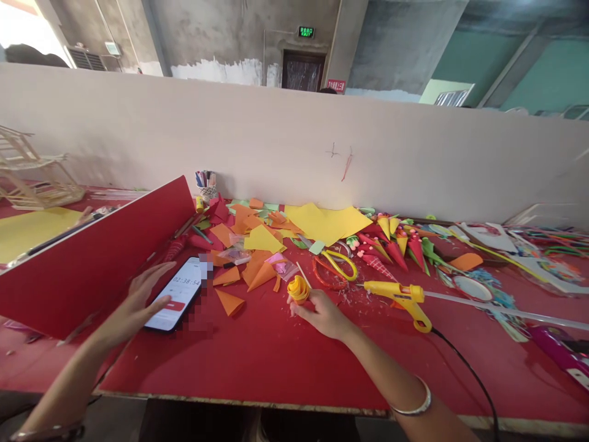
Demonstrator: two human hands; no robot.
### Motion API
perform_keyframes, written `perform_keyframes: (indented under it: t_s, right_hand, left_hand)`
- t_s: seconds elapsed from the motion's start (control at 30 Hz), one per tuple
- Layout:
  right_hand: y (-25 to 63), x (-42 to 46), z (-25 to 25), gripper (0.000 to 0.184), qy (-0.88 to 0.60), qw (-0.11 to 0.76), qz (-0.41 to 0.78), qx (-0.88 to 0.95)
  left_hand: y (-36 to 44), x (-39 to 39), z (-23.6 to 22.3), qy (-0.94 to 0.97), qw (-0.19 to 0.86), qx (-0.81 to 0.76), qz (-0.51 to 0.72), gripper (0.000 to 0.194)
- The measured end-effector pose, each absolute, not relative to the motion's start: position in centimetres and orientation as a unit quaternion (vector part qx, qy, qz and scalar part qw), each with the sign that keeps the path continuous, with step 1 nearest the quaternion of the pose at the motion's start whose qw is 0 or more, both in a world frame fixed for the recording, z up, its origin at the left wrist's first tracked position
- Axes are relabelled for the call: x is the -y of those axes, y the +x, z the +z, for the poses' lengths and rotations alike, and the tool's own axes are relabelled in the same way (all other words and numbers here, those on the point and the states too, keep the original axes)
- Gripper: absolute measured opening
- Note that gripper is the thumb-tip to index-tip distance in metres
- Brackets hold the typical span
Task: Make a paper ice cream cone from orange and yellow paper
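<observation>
A yellow rolled paper flower (299, 289) is held upright in the fingers of my right hand (321, 313), just above the red tabletop. My left hand (142, 299) has its fingers spread, with the thumb over the screen of a smartphone (183, 288) lying on the table. The screen displays a running-style clock reading and a red button. Whether the thumb touches the glass I cannot tell. Cut orange paper pieces (230, 302) lie between the two hands. Right of the flower are scissors with yellow handles (341, 265) and another pair with red-orange handles (327, 273).
A yellow glue gun (399, 299) with a long clear stick and a black cord lies to the right. Finished-looking paper cones (396, 253) are piled behind it. A red divider board (105, 252) stands at left. Yellow sheets (322, 224) and a pen cup (207, 184) sit by the wall.
</observation>
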State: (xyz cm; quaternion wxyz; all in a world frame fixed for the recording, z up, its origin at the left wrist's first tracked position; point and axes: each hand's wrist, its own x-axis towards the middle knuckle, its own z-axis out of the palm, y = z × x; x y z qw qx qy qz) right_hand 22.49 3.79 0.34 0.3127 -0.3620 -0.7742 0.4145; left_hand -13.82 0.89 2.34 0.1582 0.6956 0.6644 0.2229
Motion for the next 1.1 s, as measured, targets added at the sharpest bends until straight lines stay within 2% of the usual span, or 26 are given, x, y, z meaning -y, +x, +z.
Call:
perform_keyframes:
  t_s: [0.07, 0.13, 0.2, 0.23, 0.3, 0.37, 0.47, 0.6, 0.7, 0.87, 1.1]
  right_hand:
    - [22.4, -3.8, 0.4, 0.017, -0.359, 0.311, 0.415, 0.776]
    - [22.2, -3.8, 0.5, 0.015, -0.356, 0.312, 0.411, 0.779]
    - [22.2, -3.8, 0.5, 0.016, -0.359, 0.31, 0.4, 0.784]
    - [22.2, -3.8, 0.5, 0.016, -0.365, 0.307, 0.392, 0.787]
    - [22.3, -3.9, 0.4, 0.016, -0.38, 0.302, 0.373, 0.79]
    - [22.4, -4.0, 0.2, 0.016, -0.398, 0.3, 0.347, 0.794]
    - [22.6, -4.2, 0.0, 0.014, -0.418, 0.316, 0.303, 0.796]
    - [22.6, -4.5, -0.4, 0.01, -0.436, 0.346, 0.253, 0.791]
    - [22.7, -4.6, -0.5, 0.012, -0.459, 0.325, 0.209, 0.8]
    - [23.0, -4.7, -0.3, 0.011, -0.486, 0.252, 0.117, 0.829]
    - [23.1, -4.8, -0.3, 0.016, -0.491, 0.263, 0.075, 0.827]
  left_hand:
    - [-9.3, -1.0, 2.9, 0.737, 0.168, -0.59, 0.285, 0.056]
    - [-4.4, -1.4, 3.6, 0.784, 0.225, -0.478, 0.325, 0.067]
    - [-0.3, -2.2, 4.3, 0.804, 0.23, -0.409, 0.364, 0.074]
    - [1.3, -2.8, 4.6, 0.813, 0.214, -0.385, 0.381, 0.071]
    - [3.4, -4.0, 5.0, 0.828, 0.175, -0.355, 0.398, 0.052]
    - [4.1, -5.1, 5.0, 0.834, 0.15, -0.342, 0.407, 0.031]
    - [3.8, -6.2, 4.4, 0.829, 0.141, -0.338, 0.423, 0.019]
    - [3.0, -6.7, 3.1, 0.818, 0.116, -0.349, 0.442, 0.012]
    - [3.0, -6.7, 2.6, 0.807, 0.109, -0.359, 0.456, 0.011]
    - [3.7, -6.6, 2.5, 0.788, 0.164, -0.372, 0.463, 0.011]
    - [4.1, -6.7, 1.7, 0.74, 0.225, -0.399, 0.493, 0.012]
